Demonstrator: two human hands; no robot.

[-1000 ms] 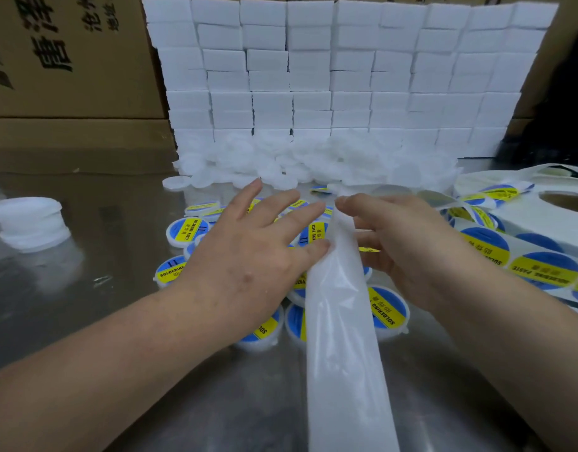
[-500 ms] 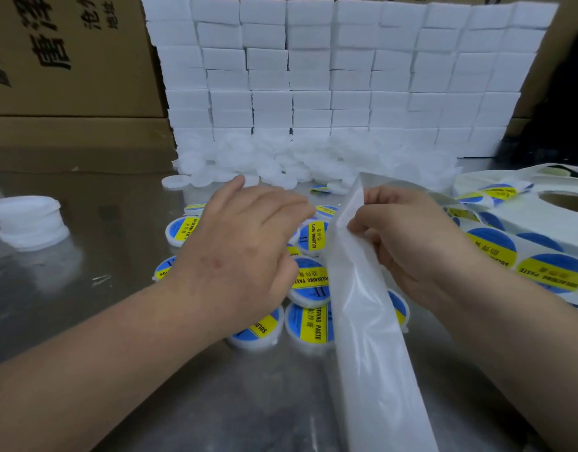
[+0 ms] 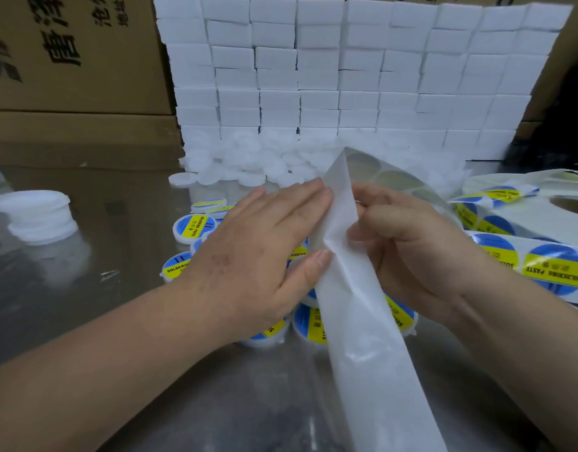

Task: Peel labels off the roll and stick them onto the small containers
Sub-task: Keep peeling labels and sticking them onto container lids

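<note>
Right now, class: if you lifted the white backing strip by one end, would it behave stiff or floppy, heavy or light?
Probably floppy: the backing strip creases and bends where the right hand grips it. Likely very light, since it looks thin and translucent. Its glossy face may feel slippery.

"SOLDERING PASTE" on container labels [image 3: 191, 227] and roll labels [image 3: 557, 272]; Chinese characters, perhaps "唐泽", on carton [image 3: 65, 37]

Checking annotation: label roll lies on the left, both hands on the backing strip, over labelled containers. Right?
No: the head view shows the label roll on the right. Left hand and right hand are on the backing strip, over labelled containers.
</note>
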